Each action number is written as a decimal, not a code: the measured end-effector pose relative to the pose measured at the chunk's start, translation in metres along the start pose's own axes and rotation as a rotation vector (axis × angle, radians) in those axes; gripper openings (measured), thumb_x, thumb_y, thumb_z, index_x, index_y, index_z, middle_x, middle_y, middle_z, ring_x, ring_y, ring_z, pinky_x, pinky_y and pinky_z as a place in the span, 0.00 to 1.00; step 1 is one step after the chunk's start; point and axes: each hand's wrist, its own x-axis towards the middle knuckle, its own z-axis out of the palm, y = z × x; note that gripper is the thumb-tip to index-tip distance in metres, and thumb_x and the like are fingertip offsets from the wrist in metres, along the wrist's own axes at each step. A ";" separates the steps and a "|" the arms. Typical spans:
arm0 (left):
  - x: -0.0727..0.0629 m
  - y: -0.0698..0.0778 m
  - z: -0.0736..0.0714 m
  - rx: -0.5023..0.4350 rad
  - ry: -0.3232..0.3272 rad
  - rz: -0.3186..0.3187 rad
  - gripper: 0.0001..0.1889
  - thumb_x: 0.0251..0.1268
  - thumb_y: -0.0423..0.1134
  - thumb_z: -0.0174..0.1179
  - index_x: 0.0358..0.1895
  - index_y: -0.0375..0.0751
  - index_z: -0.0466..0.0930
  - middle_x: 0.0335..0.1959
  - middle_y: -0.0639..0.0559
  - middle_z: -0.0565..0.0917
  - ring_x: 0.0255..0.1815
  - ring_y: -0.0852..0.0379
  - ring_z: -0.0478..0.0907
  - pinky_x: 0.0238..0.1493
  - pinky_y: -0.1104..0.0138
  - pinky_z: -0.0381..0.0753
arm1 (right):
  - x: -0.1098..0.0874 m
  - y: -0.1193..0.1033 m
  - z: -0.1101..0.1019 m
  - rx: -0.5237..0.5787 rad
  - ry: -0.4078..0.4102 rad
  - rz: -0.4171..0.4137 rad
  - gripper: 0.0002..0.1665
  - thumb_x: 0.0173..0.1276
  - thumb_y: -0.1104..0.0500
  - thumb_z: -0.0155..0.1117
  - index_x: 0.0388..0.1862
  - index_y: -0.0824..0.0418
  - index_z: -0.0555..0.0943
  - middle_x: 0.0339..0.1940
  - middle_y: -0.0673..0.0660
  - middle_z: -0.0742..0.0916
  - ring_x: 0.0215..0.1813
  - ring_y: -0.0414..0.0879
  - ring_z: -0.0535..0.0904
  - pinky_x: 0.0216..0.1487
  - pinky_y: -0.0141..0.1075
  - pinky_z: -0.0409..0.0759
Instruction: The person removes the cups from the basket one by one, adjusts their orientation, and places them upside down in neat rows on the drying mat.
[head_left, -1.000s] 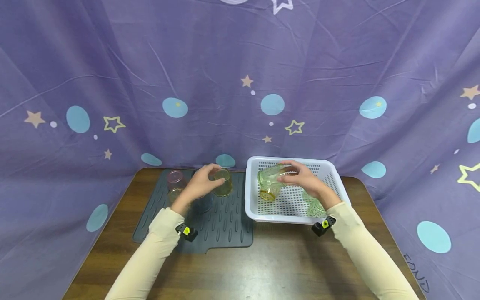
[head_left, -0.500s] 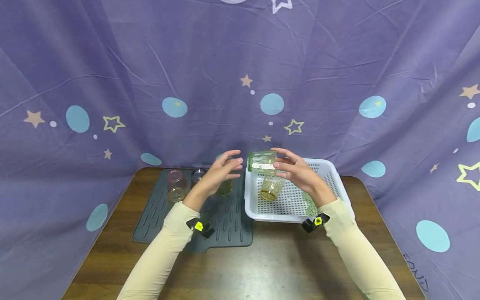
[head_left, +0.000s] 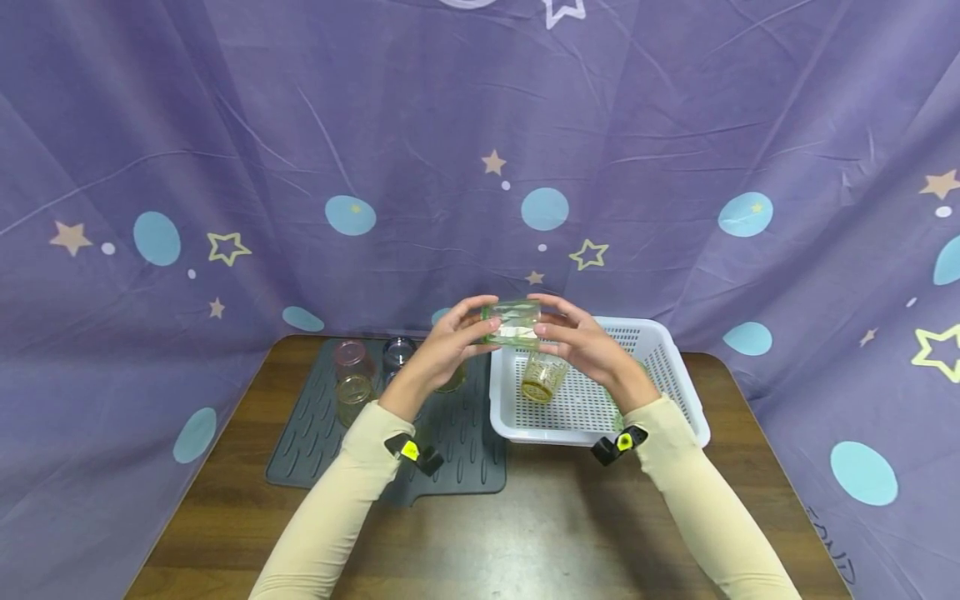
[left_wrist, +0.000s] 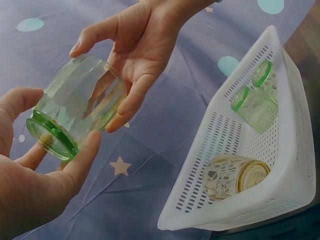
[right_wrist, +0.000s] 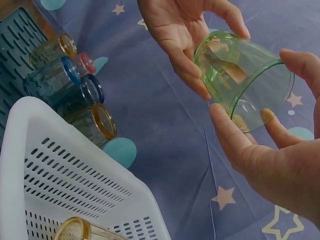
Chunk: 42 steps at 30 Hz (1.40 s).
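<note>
A clear green glass (head_left: 513, 321) lies sideways in the air between the hands, over the gap between the mat and the basket. Its thick green base points left and its rim points right. At the base end, my left hand (head_left: 441, 348) grips the glass with thumb and fingertips. My right hand (head_left: 588, 346) holds the rim end, fingers spread around it. In the left wrist view, the glass's green base (left_wrist: 52, 137) sits between the left thumb and fingers. The right wrist view shows the open rim (right_wrist: 262, 95) facing the right palm.
A white perforated basket (head_left: 517, 435) stands at the right, holding an amber glass (head_left: 543, 381) and two green glasses (left_wrist: 255, 111). To the left, a dark grey ridged mat (head_left: 457, 471) bears several upturned glasses, including a pink one (head_left: 351, 354), a blue one (right_wrist: 54, 77) and an amber one (right_wrist: 95, 125).
The right hand has lifted the green glass out of the basket and carried it left. My left hand has left the amber glass on the mat, moved right and taken hold of the green glass's base.
</note>
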 end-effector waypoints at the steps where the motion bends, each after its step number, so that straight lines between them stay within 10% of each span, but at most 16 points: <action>1: 0.000 0.000 0.000 -0.006 0.006 0.003 0.28 0.74 0.34 0.57 0.75 0.41 0.64 0.61 0.44 0.76 0.54 0.57 0.81 0.64 0.51 0.80 | 0.000 0.000 0.000 -0.003 -0.003 0.000 0.37 0.73 0.68 0.58 0.78 0.60 0.62 0.58 0.53 0.82 0.56 0.44 0.83 0.58 0.39 0.84; 15: -0.009 0.011 -0.015 0.051 0.096 0.066 0.27 0.68 0.34 0.64 0.70 0.42 0.72 0.54 0.48 0.75 0.49 0.55 0.82 0.57 0.56 0.85 | 0.008 -0.014 -0.014 -0.205 -0.065 0.030 0.41 0.74 0.70 0.55 0.83 0.58 0.55 0.76 0.70 0.68 0.69 0.52 0.76 0.71 0.48 0.75; 27: -0.020 0.011 -0.048 0.213 0.126 0.052 0.28 0.66 0.36 0.67 0.70 0.46 0.73 0.67 0.48 0.72 0.45 0.57 0.83 0.60 0.49 0.81 | 0.021 -0.005 -0.039 -0.793 -0.097 0.111 0.45 0.63 0.63 0.73 0.77 0.61 0.65 0.75 0.69 0.70 0.76 0.69 0.65 0.74 0.61 0.67; 35: -0.027 0.007 -0.061 0.388 0.143 0.008 0.29 0.64 0.41 0.70 0.69 0.49 0.75 0.76 0.47 0.66 0.76 0.42 0.63 0.73 0.40 0.65 | 0.030 0.005 -0.048 -1.146 -0.189 0.092 0.47 0.54 0.67 0.76 0.73 0.68 0.68 0.74 0.71 0.72 0.75 0.69 0.65 0.75 0.62 0.64; 42: -0.028 -0.005 -0.067 0.492 0.113 -0.011 0.29 0.60 0.37 0.73 0.66 0.46 0.77 0.75 0.45 0.69 0.69 0.40 0.69 0.67 0.43 0.72 | 0.039 0.017 -0.051 -1.378 -0.261 0.101 0.51 0.46 0.71 0.79 0.73 0.66 0.70 0.74 0.69 0.73 0.75 0.68 0.66 0.75 0.60 0.66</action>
